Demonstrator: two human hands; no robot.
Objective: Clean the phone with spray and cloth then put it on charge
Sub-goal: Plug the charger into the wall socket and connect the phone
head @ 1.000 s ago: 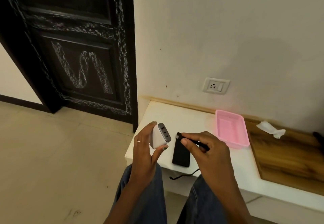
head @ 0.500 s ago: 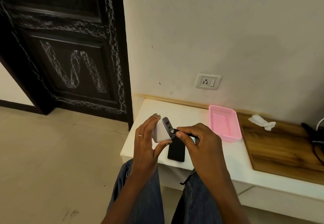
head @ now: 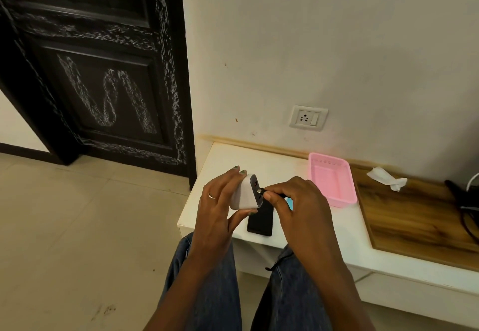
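My left hand (head: 220, 206) grips a white charger adapter (head: 245, 195) with its dark port face turned to the right. The thumb and forefinger of my right hand (head: 295, 203) pinch the black cable plug (head: 261, 191), whose metal tip touches a port on the adapter. Below both hands, the black phone (head: 260, 221) lies flat on the white shelf (head: 344, 237), partly hidden by my fingers. A loop of the black cable (head: 272, 266) hangs under the shelf edge between my knees. A crumpled white cloth (head: 387, 178) lies on the wooden board. No spray bottle is in view.
A white wall socket with a switch (head: 308, 117) sits above the shelf. A pink plastic tray (head: 331, 178) stands right of my hands. A wooden board (head: 414, 216) covers the shelf's right part, with dark cables (head: 464, 201) at its far end. A dark door (head: 103, 71) is at left.
My hands came together: the cable plug travelled left from above the phone to the adapter's port face. The view shifted slightly, bringing the cables at right into sight.
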